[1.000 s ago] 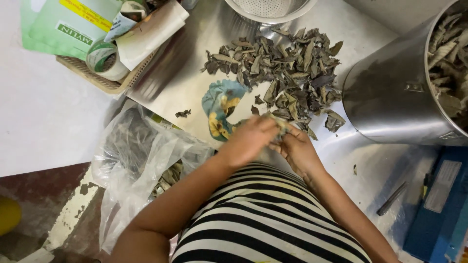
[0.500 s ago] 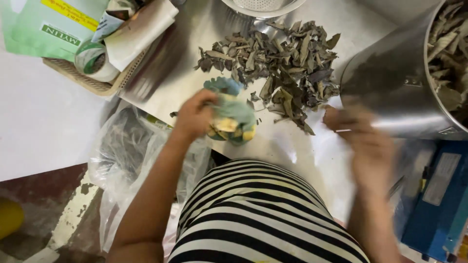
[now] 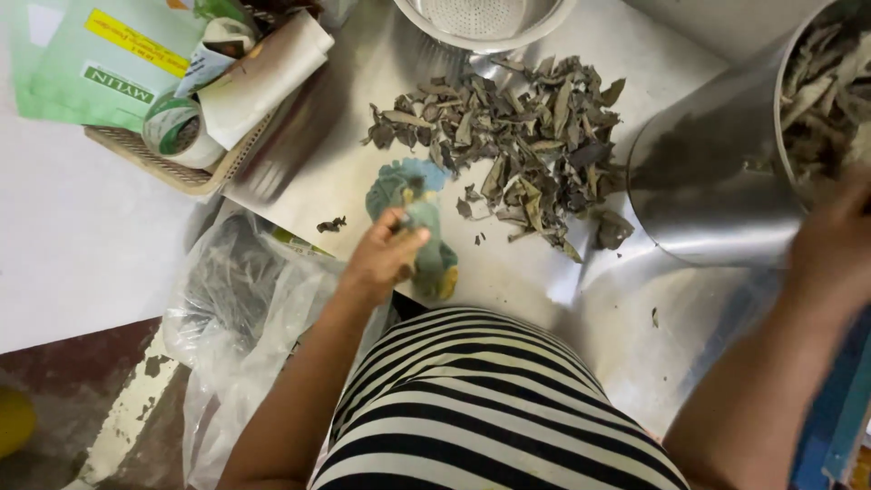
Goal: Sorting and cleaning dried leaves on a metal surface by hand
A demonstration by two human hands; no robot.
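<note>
Two bare hands are at work over a shiny steel tabletop [image 3: 381,136]. The left hand [image 3: 386,259] rests on a crumpled blue-and-yellow patterned cloth [image 3: 419,227] lying on the metal just beside a loose heap of dried grey-brown leaf pieces [image 3: 526,150]; its fingers curl together on the fabric, pinching it. The right hand [image 3: 835,249] is blurred at the rim of a large tilted stainless-steel pot [image 3: 708,181] that holds more of the same leaves, and I cannot tell whether its fingers are apart or closed. Judging by how things lie, a fair share of leaves is already in the pot, while the heap on the table remains to be handled. Nearby sit a white perforated colander [image 3: 485,20], a woven tray with papers and tape roll [image 3: 181,136], and a clear plastic bag [image 3: 236,318] hanging at the table edge.
</note>
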